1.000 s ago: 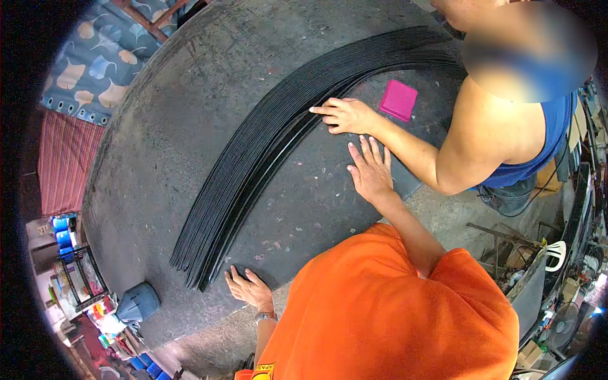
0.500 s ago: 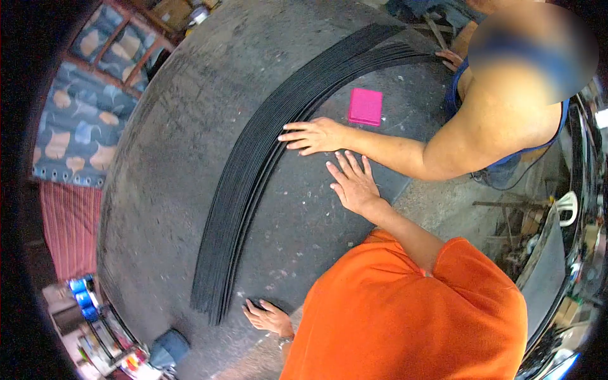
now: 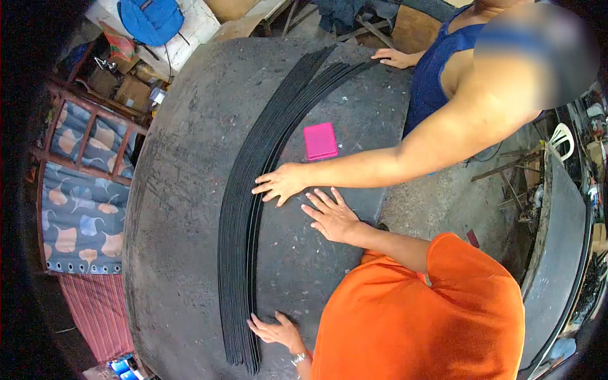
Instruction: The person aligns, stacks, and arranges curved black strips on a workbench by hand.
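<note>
A long, curved bundle of thin black strips (image 3: pixel 244 209) lies on a dark table (image 3: pixel 171 253). Near its lower end, my left hand (image 3: pixel 278 332) has its fingers spread, the fingertips at the bundle's right edge. My right hand (image 3: pixel 332 218) rests palm down on the table, fingers apart, to the right of the bundle and holding nothing. Just above it, a co-worker's hand (image 3: pixel 282 182) lies with its fingertips on the strips. The co-worker's other hand (image 3: pixel 396 58) is at the bundle's upper end, where the strips fan into separate groups.
A pink square case (image 3: pixel 320 141) lies on the table right of the strips. The co-worker (image 3: pixel 443 133) in a blue top leans over the right edge. A blue bag (image 3: pixel 151 20) hangs behind the table, and a patterned curtain (image 3: pixel 82 215) is at the left.
The view has swung, shifting the table and strips within it. My left hand has come up to the bundle's edge. The co-worker's far hand has come into view, and the strips' upper end has fanned apart.
</note>
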{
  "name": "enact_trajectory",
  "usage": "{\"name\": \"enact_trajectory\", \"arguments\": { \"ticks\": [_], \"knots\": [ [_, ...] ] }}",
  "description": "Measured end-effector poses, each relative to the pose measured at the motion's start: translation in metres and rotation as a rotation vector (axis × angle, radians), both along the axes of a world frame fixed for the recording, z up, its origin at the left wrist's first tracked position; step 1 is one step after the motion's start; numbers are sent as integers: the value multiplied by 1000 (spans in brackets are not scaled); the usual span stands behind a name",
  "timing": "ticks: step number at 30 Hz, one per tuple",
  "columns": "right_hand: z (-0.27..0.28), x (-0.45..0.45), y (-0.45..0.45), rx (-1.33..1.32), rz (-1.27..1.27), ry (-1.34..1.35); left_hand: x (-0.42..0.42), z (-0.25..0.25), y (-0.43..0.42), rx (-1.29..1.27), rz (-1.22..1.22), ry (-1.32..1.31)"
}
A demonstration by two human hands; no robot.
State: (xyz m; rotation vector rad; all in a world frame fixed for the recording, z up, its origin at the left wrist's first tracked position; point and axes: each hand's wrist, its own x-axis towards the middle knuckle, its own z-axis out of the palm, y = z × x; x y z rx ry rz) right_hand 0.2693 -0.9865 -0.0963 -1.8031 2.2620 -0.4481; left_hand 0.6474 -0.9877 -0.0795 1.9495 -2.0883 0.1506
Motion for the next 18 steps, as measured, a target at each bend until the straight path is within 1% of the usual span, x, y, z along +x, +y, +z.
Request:
{"name": "enact_trajectory", "arguments": {
  "ticks": [2,5,8,12,13,15,16,18],
  "knots": [
    [0,1,0,1,3,-6,-11,-6,-37,-33,-79,27],
    [0,1,0,-12,2,0,-28,-6,-80,-60,-169,-34],
    [-1,0,1,-38,0,-3,-53,8,-102,55,-225,-75],
    [-4,2,-1,-34,10,3,-64,2,-127,90,-229,-134],
    [-3,1,-1,-24,-1,10,-64,-2,-134,72,-206,-217],
    [7,0,-2,59,9,48,-62,-8,-146,61,-222,-245],
    [-2,1,0,0,11,77,-62,-9,-146,93,-222,-268],
    [-3,1,0,-3,15,52,-64,-3,-147,142,-201,-311]
  ]
}}
